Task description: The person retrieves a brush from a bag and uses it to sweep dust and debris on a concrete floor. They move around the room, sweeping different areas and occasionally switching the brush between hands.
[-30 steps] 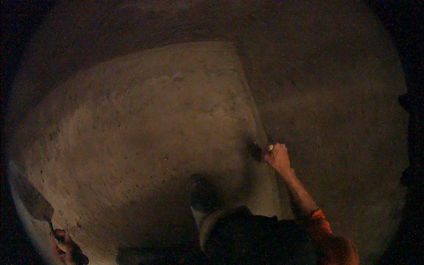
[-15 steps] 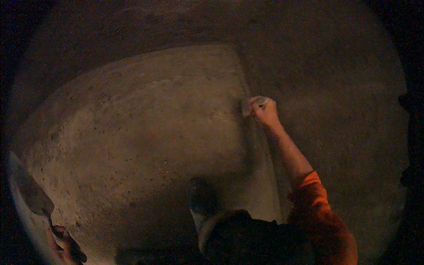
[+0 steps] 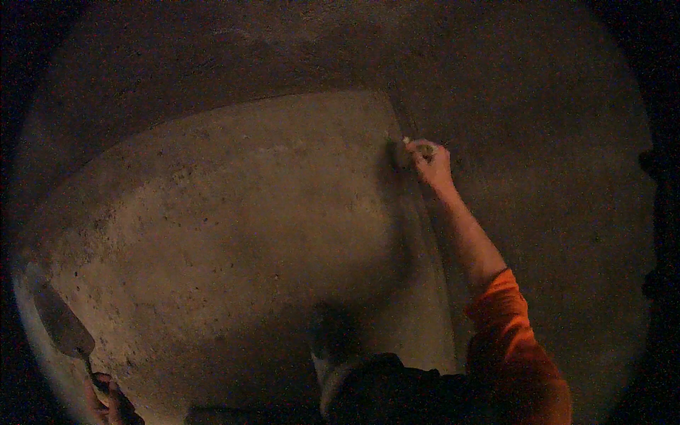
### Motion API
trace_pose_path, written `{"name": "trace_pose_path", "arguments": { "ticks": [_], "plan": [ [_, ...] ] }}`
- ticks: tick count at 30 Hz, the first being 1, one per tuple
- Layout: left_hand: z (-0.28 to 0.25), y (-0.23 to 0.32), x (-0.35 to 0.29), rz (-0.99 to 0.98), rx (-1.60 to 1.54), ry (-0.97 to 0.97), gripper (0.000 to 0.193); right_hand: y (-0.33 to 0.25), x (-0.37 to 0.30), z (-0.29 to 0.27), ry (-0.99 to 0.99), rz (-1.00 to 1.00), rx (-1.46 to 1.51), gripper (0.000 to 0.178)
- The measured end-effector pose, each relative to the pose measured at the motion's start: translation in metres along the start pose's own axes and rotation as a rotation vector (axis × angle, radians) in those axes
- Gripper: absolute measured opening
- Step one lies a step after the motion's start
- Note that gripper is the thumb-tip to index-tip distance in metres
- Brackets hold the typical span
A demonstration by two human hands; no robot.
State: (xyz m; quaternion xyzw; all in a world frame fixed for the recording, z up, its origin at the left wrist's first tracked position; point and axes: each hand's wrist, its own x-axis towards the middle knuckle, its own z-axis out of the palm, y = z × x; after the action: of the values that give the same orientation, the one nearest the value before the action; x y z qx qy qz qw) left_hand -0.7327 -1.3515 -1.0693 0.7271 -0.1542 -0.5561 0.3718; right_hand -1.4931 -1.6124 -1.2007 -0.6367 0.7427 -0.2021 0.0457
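My right hand [image 3: 433,161], at the end of an orange sleeve, pinches a small pale piece that I cannot make out. It is at the right-hand edge of a rough, tan, mortar-like surface [image 3: 241,205], near the far corner. At the lower left my left hand [image 3: 106,402] is wrapped round the handle of a trowel [image 3: 64,320]. The dull grey blade points away from me, over the left side of the same surface. Dim light hides fine detail of both hands.
A darker, rough surface [image 3: 538,184] borders the tan one on the right and along the far side. A pale strip [image 3: 425,304] runs down the right edge. My dark-clothed leg [image 3: 397,389] and a dark rounded shape [image 3: 333,326] cover the near middle.
My right hand has moved farther away along the edge, toward the far corner. The trowel in my left hand sits slightly lower and farther right. The whole view has tilted a little.
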Motion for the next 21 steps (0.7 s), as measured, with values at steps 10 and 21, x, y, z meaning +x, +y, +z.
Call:
{"name": "trace_pose_path", "arguments": {
  "ticks": [10, 21],
  "plan": [
    [-0.03, -0.006, 0.009, 0.005, -0.05, -0.008, 0.021, -0.002, 0.075, 0.005, -0.156, -0.041, -0.057, 0.018],
    [-0.065, -0.027, 0.01, 0.009, -0.124, -0.039, 0.026, -0.023, 0.076, -0.031, -0.272, 0.251, 0.309, 0.017]
  ]
}}
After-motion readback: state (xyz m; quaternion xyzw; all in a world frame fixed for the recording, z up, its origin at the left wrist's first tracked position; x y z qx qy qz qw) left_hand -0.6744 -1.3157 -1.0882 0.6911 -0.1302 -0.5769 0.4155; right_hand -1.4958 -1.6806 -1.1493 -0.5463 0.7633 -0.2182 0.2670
